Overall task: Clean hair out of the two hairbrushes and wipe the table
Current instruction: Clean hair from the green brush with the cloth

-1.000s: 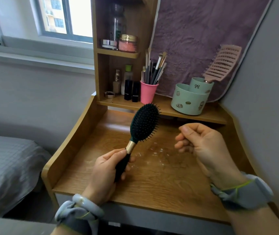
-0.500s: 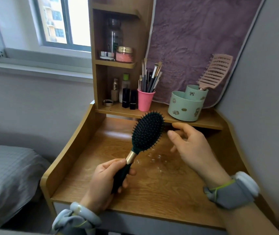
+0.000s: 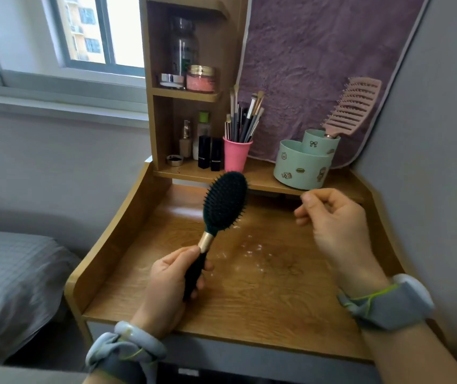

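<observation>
My left hand (image 3: pixel 166 284) grips the black handle of a dark green oval hairbrush (image 3: pixel 224 202), held upright over the wooden table (image 3: pixel 263 306) with its bristles facing me. My right hand (image 3: pixel 335 225) hovers to the right of the brush head, apart from it, fingers curled and thumb against the index finger. Any strand in that pinch is too fine to see. A pink vented hairbrush (image 3: pixel 352 106) stands in a mint green holder (image 3: pixel 302 164) on the rear shelf. A thin tuft of hair (image 3: pixel 288 268) and white specks (image 3: pixel 249 249) lie on the tabletop.
A pink cup of makeup brushes (image 3: pixel 235 156) and small cosmetics bottles (image 3: pixel 205 151) stand on the shelf behind the brush. A purple towel (image 3: pixel 319 51) hangs on the back wall. Raised wooden sides bound the table. A grey bed (image 3: pixel 8 286) lies to the left.
My right hand went in to the green brush's head, then pulled away to the right with its fingers curled. The left hand kept holding the brush upright.
</observation>
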`<state>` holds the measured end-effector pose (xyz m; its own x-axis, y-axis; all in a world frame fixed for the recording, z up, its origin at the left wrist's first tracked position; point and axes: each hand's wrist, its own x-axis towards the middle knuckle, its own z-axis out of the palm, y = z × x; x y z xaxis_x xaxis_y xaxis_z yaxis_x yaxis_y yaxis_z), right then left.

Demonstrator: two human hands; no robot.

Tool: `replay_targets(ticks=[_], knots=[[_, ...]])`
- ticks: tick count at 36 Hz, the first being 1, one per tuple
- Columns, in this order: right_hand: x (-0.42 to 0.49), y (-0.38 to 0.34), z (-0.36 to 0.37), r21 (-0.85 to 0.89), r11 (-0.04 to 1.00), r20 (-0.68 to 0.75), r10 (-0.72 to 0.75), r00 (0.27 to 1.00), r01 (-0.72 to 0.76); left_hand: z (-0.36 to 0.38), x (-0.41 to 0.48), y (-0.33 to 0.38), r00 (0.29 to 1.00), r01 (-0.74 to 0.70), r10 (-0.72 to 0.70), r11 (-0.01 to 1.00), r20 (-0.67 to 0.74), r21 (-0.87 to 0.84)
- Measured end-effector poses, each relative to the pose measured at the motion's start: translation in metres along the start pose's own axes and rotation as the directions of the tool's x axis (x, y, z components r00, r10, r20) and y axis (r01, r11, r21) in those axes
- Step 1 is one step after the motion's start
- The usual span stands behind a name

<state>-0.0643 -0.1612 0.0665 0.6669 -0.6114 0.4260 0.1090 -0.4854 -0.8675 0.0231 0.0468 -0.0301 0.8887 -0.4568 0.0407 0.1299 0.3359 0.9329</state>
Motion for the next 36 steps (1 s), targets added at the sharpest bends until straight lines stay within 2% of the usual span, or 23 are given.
replay_targets(ticks=[2, 3, 4, 5, 10, 15, 19, 21, 25, 30, 32, 36], knots=[[-0.002, 0.001, -0.007, -0.158, 0.987, 0.214, 0.066, 0.974, -0.032, -0.002, 0.001, -0.002, 1.0, 0.014, -0.015, 0.999, -0.027, -0.048], [-0.003, 0.004, -0.01, -0.267, 0.963, 0.334, 0.117, 0.935, -0.025, -0.002, 0.002, -0.002, 0.999, 0.016, -0.017, 0.998, -0.028, -0.058], [-0.004, 0.006, -0.012, -0.342, 0.94, 0.405, 0.159, 0.9, -0.012, -0.002, 0.002, -0.002, 1.0, 0.012, -0.014, 0.998, -0.026, -0.058], [-0.004, 0.01, -0.015, -0.364, 0.931, 0.42, 0.186, 0.888, -0.023, -0.002, 0.001, -0.003, 1.0, 0.009, -0.01, 0.999, -0.016, -0.053], [-0.007, 0.015, -0.021, -0.177, 0.97, 0.365, 0.222, 0.904, -0.167, 0.004, -0.002, -0.001, 1.0, 0.001, -0.001, 1.0, -0.017, -0.023], [-0.008, 0.021, -0.018, -0.183, 0.977, 0.346, 0.172, 0.922, -0.113, 0.007, -0.005, 0.002, 0.999, 0.013, -0.015, 0.998, -0.035, -0.056], [-0.008, 0.02, -0.019, -0.007, 0.964, 0.39, 0.247, 0.887, -0.265, 0.01, -0.007, 0.003, 0.999, 0.016, -0.018, 0.998, -0.028, -0.063], [-0.008, 0.019, -0.022, -0.071, 0.968, 0.383, 0.249, 0.889, -0.241, 0.011, -0.008, 0.004, 1.0, 0.017, -0.019, 0.997, -0.024, -0.075], [-0.006, 0.022, -0.04, -0.228, 0.963, 0.183, 0.186, 0.965, -0.143, 0.009, -0.007, 0.004, 0.999, 0.003, -0.005, 0.996, -0.032, -0.088], [-0.019, 0.044, -0.082, -0.53, 0.826, -0.038, 0.201, 0.979, -0.191, 0.009, -0.003, 0.0, 0.999, 0.014, -0.017, 0.996, -0.031, -0.087], [-0.029, 0.054, -0.091, -0.609, 0.761, -0.073, 0.227, 0.971, -0.224, 0.008, -0.002, -0.001, 0.999, 0.022, -0.025, 0.996, -0.035, -0.086], [-0.05, 0.069, -0.09, -0.757, 0.62, -0.009, 0.308, 0.951, -0.208, 0.008, -0.002, -0.002, 0.999, 0.019, -0.022, 0.997, -0.042, -0.076]])
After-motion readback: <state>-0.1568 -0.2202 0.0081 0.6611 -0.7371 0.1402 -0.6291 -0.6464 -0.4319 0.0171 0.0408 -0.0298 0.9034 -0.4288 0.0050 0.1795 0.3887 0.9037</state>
